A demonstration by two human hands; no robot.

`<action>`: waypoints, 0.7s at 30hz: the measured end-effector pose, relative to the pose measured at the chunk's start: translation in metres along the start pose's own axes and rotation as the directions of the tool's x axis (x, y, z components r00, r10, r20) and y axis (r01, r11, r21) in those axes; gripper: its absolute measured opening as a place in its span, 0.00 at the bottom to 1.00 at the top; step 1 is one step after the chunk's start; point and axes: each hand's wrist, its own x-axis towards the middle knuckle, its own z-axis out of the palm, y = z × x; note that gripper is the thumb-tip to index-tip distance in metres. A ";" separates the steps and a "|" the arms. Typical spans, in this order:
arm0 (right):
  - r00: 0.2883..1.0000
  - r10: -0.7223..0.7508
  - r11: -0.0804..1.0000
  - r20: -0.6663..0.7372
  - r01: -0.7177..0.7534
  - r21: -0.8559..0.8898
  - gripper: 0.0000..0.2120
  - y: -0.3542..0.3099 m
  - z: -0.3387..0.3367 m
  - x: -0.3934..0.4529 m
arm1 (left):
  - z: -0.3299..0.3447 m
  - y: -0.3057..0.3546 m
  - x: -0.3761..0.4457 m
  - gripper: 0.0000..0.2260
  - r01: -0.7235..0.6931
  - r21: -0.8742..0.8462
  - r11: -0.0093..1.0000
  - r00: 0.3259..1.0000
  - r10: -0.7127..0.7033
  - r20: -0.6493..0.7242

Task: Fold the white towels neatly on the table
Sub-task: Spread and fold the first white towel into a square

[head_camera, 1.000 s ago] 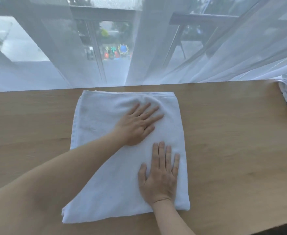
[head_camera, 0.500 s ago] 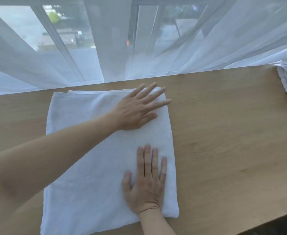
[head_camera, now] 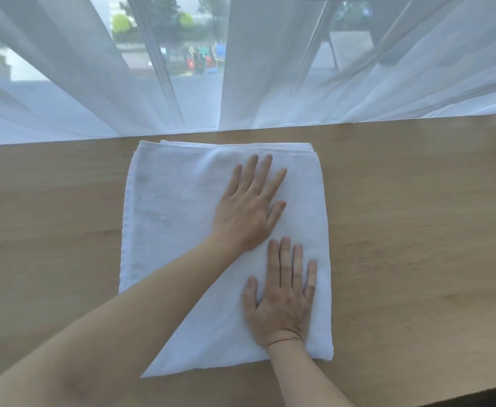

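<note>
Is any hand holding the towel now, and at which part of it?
Nothing is held. The left hand and the right hand lie flat and open on the right half of the folded white towel, pressing it, with no grip.

Single head-worn wide-angle view, looking forward and steeply down from above the near edge of the table (head_camera: 417, 230), close over the white towel (head_camera: 176, 218), facing the sheer curtain (head_camera: 270, 69) and window behind, straight lines bowed near the frame edges

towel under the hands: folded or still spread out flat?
Folded. The towel shows stacked layer edges along its far side and a thick rounded fold on the right. Both hands, left and right, lie flat on it.
</note>
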 end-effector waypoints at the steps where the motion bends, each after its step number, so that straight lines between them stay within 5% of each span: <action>1: 1.000 -0.001 1.000 -0.007 0.001 0.005 0.35 0.000 0.000 0.000 | 0.004 -0.007 -0.028 0.28 0.042 0.018 0.999 0.999 -0.042 -0.016; 6: 1.000 -0.010 1.000 -0.019 0.010 -0.002 0.36 -0.001 -0.001 0.000 | 0.009 -0.056 -0.112 0.30 0.271 0.062 0.961 0.960 -0.265 -0.090; 12: 0.999 -0.006 1.000 -0.038 0.006 -0.009 0.35 -0.002 -0.001 0.000 | -0.005 -0.086 -0.050 0.31 0.401 0.020 0.916 0.915 -0.400 -0.046; 17: 0.999 -0.004 1.000 -0.044 0.003 -0.016 0.35 -0.002 -0.001 0.000 | -0.020 -0.110 -0.001 0.30 0.416 0.037 0.909 0.909 -0.415 -0.027; 21: 0.999 -0.001 1.000 -0.042 0.000 -0.016 0.35 -0.002 -0.002 -0.002 | -0.012 -0.083 -0.037 0.30 0.364 -0.018 0.931 0.931 -0.364 -0.004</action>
